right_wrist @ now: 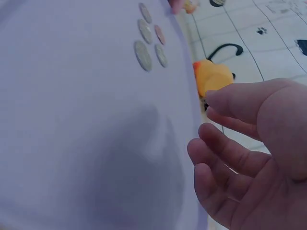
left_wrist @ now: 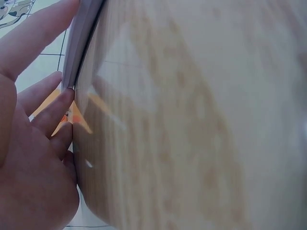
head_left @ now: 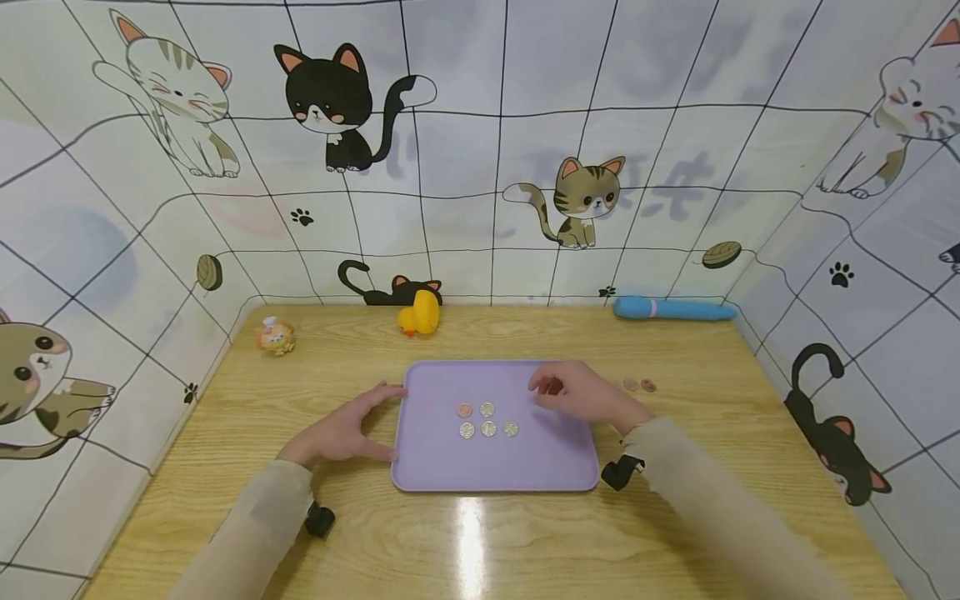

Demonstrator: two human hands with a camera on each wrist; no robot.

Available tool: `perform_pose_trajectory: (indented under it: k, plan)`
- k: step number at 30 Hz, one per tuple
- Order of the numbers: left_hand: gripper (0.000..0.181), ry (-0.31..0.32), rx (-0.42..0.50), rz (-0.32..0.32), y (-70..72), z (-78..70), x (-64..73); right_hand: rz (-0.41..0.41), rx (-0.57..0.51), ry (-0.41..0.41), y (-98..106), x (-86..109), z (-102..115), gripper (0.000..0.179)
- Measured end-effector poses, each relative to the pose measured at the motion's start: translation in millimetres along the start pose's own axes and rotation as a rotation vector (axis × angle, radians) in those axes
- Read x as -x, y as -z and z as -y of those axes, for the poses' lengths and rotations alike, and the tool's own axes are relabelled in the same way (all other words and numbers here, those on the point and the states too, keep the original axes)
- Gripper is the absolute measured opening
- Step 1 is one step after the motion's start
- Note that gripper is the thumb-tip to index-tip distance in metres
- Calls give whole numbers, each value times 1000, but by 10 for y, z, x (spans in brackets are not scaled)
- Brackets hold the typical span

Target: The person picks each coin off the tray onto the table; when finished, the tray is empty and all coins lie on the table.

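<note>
Left hand [head_left: 341, 429], spread, touches the tray [head_left: 495, 468]; on it lie five coins [head_left: 489, 428], surely light, stiff, slippery, best pinched by their rims. Right hand [head_left: 581, 393] hovers loosely curved, seemingly empty; two more coins [head_left: 648, 386] lie rightward on the surface [head_left: 367, 533].

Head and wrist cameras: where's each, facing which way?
Head: on the head, looks forward and down at purple tray; left hand, right hand, both sleeves show.
Left wrist: on that wrist, faces left hand, wooden tabletop.
Right wrist: likewise, faces right hand, tray; left hand peeks.
Head and right wrist share: five coins, toy duck.
</note>
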State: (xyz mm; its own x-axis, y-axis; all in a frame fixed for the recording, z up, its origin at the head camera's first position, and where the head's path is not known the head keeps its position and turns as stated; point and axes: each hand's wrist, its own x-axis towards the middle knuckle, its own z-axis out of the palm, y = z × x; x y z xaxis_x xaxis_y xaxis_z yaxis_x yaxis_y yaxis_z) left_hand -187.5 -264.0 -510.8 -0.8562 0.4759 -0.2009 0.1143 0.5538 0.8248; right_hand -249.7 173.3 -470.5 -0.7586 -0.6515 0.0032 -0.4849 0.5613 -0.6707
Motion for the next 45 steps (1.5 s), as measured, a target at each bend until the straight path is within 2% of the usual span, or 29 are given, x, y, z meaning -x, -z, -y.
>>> perform_pose_trajectory:
  k: [5, 12, 18, 23, 28, 36, 45]
  plan:
    - [103, 10, -3, 1, -3, 0, 6, 41, 74, 95, -170, -153, 92, 14]
    - [103, 17, -23, -4, 1, -1, -2, 117, 110, 82, -338, -355, 223, 20]
    - [102, 17, -30, 1, -1, -19, -16, 175, 105, 119, -425, -481, 254, 22]
    - [102, 13, -38, 0, -9, 5, -23, 186, 128, 144, -446, -511, 315, 22]
    - [103, 15, -30, 0, -5, -1, -23, 194, 136, 129, -429, -519, 366, 18]
    - [103, 27, -37, 2, 10, -30, -15, 209, 153, 89, -423, -557, 319, 16]
    - [103, 24, -25, 3, 5, -22, 4, 207, 182, 114, -431, -573, 306, 16]
